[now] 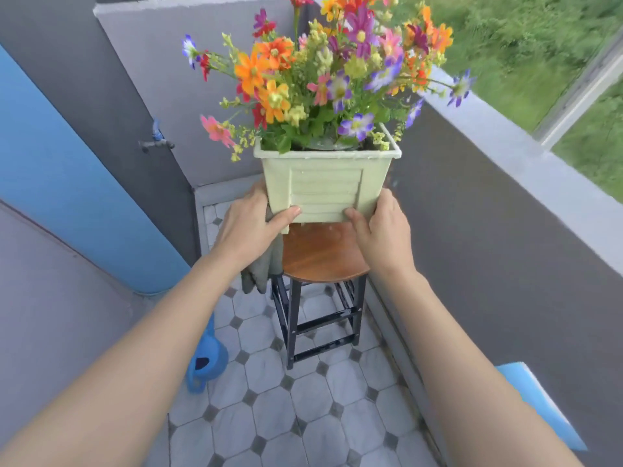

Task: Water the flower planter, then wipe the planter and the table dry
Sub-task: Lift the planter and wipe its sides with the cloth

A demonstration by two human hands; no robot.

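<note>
A pale green square planter full of colourful flowers is held up above a small round wooden table with black legs. My left hand grips the planter's lower left corner, and a grey cloth hangs down from under that hand. My right hand grips the lower right corner. Water drops show on the tabletop. A blue watering can stands on the tiled floor at the left, partly hidden by my left forearm.
This is a narrow balcony with a tiled floor. A grey parapet wall runs along the right. A tap sticks out of the grey wall at the left, beside a blue panel. A blue object lies at the lower right.
</note>
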